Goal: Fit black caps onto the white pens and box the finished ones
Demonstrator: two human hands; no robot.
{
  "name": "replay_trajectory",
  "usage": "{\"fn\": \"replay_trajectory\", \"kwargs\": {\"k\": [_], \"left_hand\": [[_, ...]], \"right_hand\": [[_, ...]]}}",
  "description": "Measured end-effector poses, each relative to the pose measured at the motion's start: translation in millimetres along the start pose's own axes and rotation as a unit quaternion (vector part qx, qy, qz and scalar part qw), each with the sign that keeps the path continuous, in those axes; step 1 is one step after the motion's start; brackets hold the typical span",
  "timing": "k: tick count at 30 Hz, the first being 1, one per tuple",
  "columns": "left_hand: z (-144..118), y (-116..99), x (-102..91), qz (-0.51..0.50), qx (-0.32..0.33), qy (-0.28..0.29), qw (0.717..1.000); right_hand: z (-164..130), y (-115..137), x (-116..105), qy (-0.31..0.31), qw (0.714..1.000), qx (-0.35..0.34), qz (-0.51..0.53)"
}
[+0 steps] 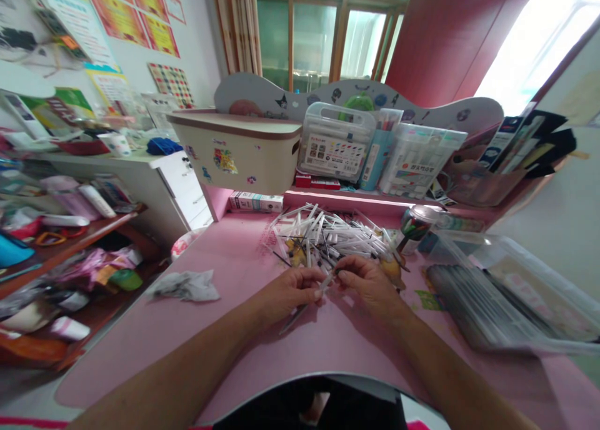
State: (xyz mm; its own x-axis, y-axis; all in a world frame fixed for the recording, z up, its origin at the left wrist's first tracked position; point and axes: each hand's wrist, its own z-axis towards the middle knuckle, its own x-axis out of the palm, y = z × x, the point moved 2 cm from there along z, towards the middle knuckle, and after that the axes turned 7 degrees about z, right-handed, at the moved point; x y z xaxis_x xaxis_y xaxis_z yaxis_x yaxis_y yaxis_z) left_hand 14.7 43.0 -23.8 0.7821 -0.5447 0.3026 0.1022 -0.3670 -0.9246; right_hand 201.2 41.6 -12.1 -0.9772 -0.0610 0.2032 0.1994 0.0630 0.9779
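My left hand (302,287) is closed around a thin white pen (327,282), held at a slant above the desk. My right hand (363,280) pinches at the pen's upper end; the small part between those fingertips is hidden. Another slim pale stick (291,320) shows below the left fingers, and whether it is held or lying on the desk I cannot tell. Just beyond both hands spreads a loose pile of white pen barrels (335,229), mixed with thin black sticks.
To the right stands a clear plastic box (510,299) with many dark grey sticks in it. A can (417,224) is behind it. A crumpled tissue (187,286) lies left on the pink desk (210,330). A shelf at the back bears a beige bin (239,152) and marker cases (337,142).
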Motion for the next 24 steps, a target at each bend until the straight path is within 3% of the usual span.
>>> {"fn": "replay_trajectory", "kwargs": {"k": [24], "left_hand": [[0.1,-5.1,4.8,0.078,-0.001,-0.009,0.997]], "right_hand": [[-2.3,-1.6,-6.7,0.057,0.987,-0.004,-0.147]]}}
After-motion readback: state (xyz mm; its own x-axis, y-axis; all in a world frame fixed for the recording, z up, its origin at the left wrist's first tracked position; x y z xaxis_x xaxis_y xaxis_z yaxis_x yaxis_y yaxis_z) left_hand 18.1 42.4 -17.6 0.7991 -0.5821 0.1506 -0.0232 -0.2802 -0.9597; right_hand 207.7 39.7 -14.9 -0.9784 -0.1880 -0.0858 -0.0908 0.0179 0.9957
